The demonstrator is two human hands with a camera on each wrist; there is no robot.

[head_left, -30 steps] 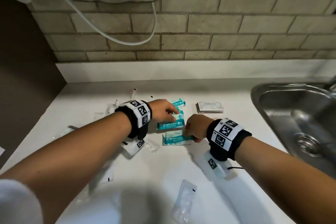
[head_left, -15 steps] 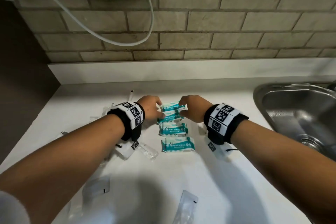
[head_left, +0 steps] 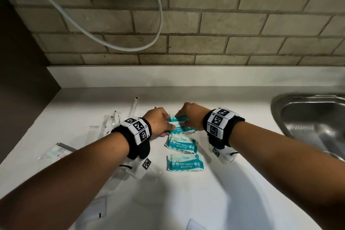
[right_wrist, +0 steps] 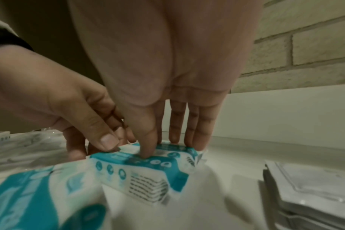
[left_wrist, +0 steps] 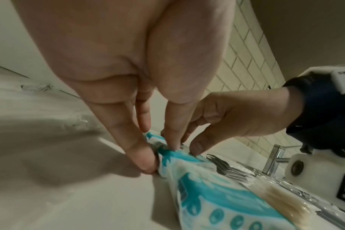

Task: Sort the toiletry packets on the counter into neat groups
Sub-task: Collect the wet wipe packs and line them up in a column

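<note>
Centre of the head view: four teal mini wipes packs lie in a column on the white tabletop [head_left: 233, 188]; both hands work the farthest pack [head_left: 178, 118], at the top of the column.
Left hand [head_left: 158, 122]: fingers curled down onto the left end of the farthest pack, thumb reaching toward the second pack [head_left: 183, 130].
Right hand [head_left: 191, 117]: fingers bent over the right end of the same pack.
Nearer packs: third pack [head_left: 181, 145] and nearest pack [head_left: 184, 162] lie flat, labels up, roughly parallel and just apart.
Surroundings: clear sachets [head_left: 110, 123] lie scattered at left; steel sink [head_left: 313, 117] at right.

Lower centre of the left wrist view: fingertips [left_wrist: 148, 163] of the left hand pinch the crimped end of the pack; the right hand's thumb presses its top edge.
Advice: keep the pinch on the seam, not the soft body, so the pack slides without buckling.

Middle of the right wrist view: right fingers [right_wrist: 197, 132] are nearly straight, tips pressing the top face of the pack against the tabletop; the left thumb holds its near corner.
Right edge: a stack of flat white sachets [right_wrist: 315, 194] sits apart.
Step judged: squaring the farthest pack with the column.
To do it well: nudge both ends together until its long edges run parallel to the second pack, match the gap below, then lift both hands straight up so nothing drags.
</note>
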